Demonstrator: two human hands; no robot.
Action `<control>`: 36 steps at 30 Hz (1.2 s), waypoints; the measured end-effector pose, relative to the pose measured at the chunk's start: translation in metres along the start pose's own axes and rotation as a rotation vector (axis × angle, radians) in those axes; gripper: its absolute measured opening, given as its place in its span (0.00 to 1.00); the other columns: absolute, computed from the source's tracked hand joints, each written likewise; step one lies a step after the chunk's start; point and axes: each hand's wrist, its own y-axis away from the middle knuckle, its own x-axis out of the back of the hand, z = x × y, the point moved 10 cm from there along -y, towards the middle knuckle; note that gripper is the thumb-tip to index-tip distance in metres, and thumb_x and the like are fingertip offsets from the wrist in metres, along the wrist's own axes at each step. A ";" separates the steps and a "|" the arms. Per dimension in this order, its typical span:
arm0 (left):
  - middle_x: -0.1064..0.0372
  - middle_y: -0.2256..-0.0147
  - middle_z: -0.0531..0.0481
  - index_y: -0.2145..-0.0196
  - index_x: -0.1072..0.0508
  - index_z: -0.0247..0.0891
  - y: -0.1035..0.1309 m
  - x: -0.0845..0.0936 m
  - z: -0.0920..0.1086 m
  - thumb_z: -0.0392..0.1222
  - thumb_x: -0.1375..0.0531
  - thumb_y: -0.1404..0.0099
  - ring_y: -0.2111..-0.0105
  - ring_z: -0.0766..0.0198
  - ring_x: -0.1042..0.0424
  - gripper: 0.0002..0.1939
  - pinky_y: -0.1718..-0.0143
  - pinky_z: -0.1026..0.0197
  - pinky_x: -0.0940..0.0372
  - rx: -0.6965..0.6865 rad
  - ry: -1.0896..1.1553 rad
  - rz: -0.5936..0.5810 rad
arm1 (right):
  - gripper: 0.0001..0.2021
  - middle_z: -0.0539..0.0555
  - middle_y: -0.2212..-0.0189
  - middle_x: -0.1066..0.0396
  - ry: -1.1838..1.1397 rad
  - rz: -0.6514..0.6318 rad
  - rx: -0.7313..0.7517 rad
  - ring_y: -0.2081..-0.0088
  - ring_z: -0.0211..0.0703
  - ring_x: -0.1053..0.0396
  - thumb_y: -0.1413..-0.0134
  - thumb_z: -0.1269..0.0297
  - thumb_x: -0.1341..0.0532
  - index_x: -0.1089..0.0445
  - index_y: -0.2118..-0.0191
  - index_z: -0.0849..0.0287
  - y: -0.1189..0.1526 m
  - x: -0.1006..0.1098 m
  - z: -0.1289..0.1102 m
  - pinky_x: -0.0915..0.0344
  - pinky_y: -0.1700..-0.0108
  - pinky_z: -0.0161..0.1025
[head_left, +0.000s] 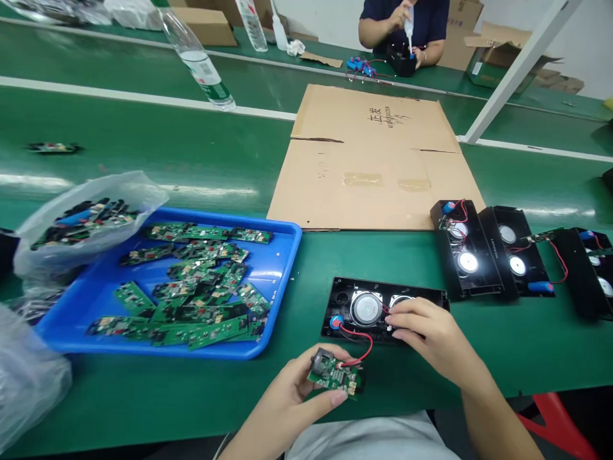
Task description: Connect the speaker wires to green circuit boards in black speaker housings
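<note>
Head view: speakers (367,308) seated, circuit board (330,372) wired but outside the open black housing (342,287).
The housing lies right of the blue tray (282,281); the board, nearer the person, is pinched between the left hand's (297,399) thumb and fingers, red wire (368,348) attached. The right hand's (433,329) fingertips bunch at the speaker wires (385,308); whether they grip, I cannot tell.

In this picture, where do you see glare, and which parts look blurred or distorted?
Head view: strong white glare on two speakers at right; pale light streaks across the green surface; the lone board at far left looks soft; the bottle at upper left seems slanted and stretched, probably by a wide lens; the held board looks fairly clear.
</note>
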 end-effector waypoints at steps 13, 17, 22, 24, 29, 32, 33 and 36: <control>0.24 0.62 0.50 0.58 0.28 0.42 -0.029 -0.022 0.018 0.45 0.39 0.44 0.64 0.58 0.25 0.15 0.65 0.64 0.31 -0.232 -0.313 0.189 | 0.08 0.53 0.72 0.32 0.049 0.186 -0.126 0.70 0.37 0.35 0.38 0.70 0.50 0.35 0.64 0.63 0.011 -0.009 0.022 0.36 0.68 0.34; 0.23 0.64 0.49 0.58 0.27 0.42 -0.029 -0.025 0.023 0.45 0.41 0.42 0.70 0.59 0.25 0.14 0.75 0.66 0.32 -0.319 -0.500 0.209 | 0.09 0.54 0.71 0.31 0.056 0.180 -0.061 0.68 0.39 0.37 0.39 0.74 0.49 0.32 0.64 0.63 0.011 -0.011 0.014 0.37 0.66 0.35; 0.23 0.63 0.52 0.56 0.28 0.43 -0.028 -0.032 0.031 0.43 0.44 0.40 0.72 0.62 0.25 0.14 0.76 0.66 0.32 -0.430 -0.564 0.195 | 0.12 0.54 0.72 0.34 0.122 0.050 -0.073 0.70 0.39 0.39 0.39 0.74 0.52 0.32 0.66 0.64 0.006 -0.025 0.009 0.40 0.70 0.34; 0.23 0.62 0.51 0.57 0.28 0.42 -0.027 -0.034 0.033 0.42 0.44 0.40 0.68 0.61 0.24 0.13 0.73 0.66 0.30 -0.436 -0.564 0.185 | 0.14 0.54 0.74 0.35 0.148 0.050 -0.064 0.71 0.39 0.40 0.38 0.73 0.53 0.32 0.69 0.65 0.004 -0.027 0.007 0.41 0.70 0.35; 0.23 0.63 0.50 0.58 0.27 0.40 -0.027 -0.037 0.036 0.41 0.44 0.41 0.67 0.61 0.24 0.13 0.70 0.66 0.29 -0.413 -0.554 0.179 | 0.16 0.53 0.75 0.36 0.225 0.045 -0.041 0.72 0.39 0.43 0.38 0.73 0.53 0.34 0.73 0.64 0.003 -0.030 0.003 0.45 0.71 0.35; 0.23 0.67 0.50 0.58 0.27 0.39 -0.027 -0.037 0.036 0.41 0.45 0.40 0.71 0.61 0.24 0.13 0.71 0.65 0.29 -0.417 -0.561 0.181 | 0.16 0.53 0.76 0.37 0.304 0.039 -0.019 0.73 0.40 0.44 0.38 0.74 0.54 0.34 0.74 0.63 0.004 -0.032 -0.003 0.48 0.72 0.36; 0.23 0.68 0.50 0.58 0.27 0.39 -0.026 -0.038 0.036 0.42 0.45 0.40 0.72 0.62 0.24 0.13 0.72 0.65 0.30 -0.429 -0.574 0.186 | 0.17 0.53 0.77 0.37 0.336 0.039 -0.012 0.74 0.40 0.45 0.38 0.74 0.55 0.34 0.74 0.63 0.004 -0.033 -0.004 0.48 0.72 0.37; 0.23 0.66 0.49 0.58 0.27 0.38 -0.024 -0.040 0.041 0.41 0.45 0.39 0.75 0.63 0.25 0.13 0.72 0.65 0.30 -0.499 -0.642 0.193 | 0.18 0.53 0.78 0.38 0.393 0.050 0.001 0.74 0.40 0.45 0.37 0.73 0.55 0.34 0.75 0.62 0.004 -0.032 -0.008 0.50 0.73 0.37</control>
